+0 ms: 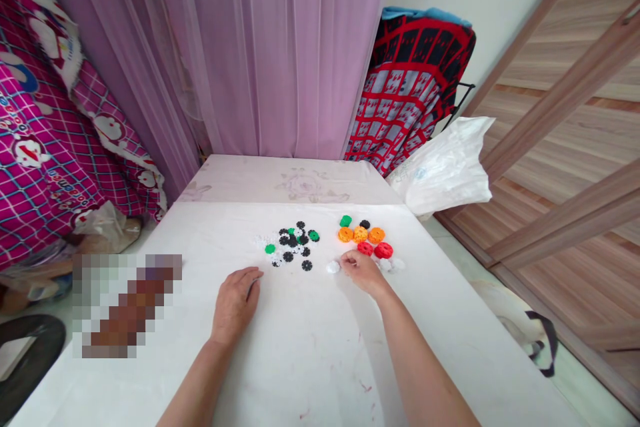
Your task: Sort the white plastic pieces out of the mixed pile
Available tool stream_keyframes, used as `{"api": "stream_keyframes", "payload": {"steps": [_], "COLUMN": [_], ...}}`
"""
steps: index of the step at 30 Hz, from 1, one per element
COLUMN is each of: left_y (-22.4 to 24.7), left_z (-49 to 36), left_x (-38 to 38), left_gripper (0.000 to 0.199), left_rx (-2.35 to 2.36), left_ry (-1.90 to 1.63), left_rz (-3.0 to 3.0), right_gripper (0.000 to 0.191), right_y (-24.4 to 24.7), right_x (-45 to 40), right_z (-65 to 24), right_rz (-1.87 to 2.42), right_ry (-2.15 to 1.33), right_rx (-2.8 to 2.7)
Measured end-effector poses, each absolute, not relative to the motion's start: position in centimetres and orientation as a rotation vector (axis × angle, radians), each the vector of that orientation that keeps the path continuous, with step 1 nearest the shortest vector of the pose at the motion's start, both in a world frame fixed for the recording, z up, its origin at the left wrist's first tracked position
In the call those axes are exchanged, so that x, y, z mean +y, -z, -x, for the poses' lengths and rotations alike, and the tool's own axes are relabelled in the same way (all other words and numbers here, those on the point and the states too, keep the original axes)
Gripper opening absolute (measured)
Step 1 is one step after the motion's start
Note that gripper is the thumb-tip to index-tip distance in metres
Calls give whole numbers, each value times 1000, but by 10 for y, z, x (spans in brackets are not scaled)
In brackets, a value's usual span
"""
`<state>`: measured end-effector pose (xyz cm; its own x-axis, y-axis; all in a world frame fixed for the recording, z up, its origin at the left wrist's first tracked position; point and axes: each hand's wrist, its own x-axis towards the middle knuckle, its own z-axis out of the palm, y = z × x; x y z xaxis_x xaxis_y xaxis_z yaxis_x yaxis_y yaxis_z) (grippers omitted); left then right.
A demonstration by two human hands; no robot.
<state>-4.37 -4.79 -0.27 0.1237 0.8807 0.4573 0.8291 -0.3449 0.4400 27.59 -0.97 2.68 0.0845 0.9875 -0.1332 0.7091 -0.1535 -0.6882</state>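
Note:
My right hand is low over the white tablecloth, thumb and fingertips pinched together. Whether a piece is between them is too small to tell. Just left of those fingertips lies a small stack of white notched discs. Around the hand are stacks of the same discs: red, orange, green, black and white. My left hand lies on the cloth with its thumb apart, holding nothing. Beyond it spreads a loose pile of black, white and green discs.
The table has a white cloth, with a floral strip at the far end. Against its far right corner stands a white plastic bag. Purple curtains hang behind. A blurred-out patch covers the left edge.

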Motion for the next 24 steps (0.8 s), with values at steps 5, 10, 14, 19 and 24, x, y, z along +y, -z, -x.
{"api": "stream_keyframes", "payload": {"steps": [5, 10, 14, 19, 24], "left_y": [3, 2, 2, 4, 6], "left_z": [44, 43, 43, 43, 43], "left_x": [-47, -48, -48, -47, -46], "left_gripper": [26, 26, 26, 25, 25], "left_rx": [1747, 1749, 1746, 1738, 1744], "left_ry": [-1011, -1018, -1027, -1049, -1066], "left_rz": [-2297, -2291, -2286, -2282, -2286], "right_gripper": [20, 22, 19, 23, 34], "right_y": [-23, -31, -42, -61, -73], "right_x": [-22, -23, -22, -4, 29], "right_z": [-269, -259, -259, -247, -204], "right_rz": [2007, 2052, 2145, 2138, 1821], "right_ry": [-692, -688, -592, -482, -446], "right_rx": [-1743, -1784, -1848, -1943, -2222]}}
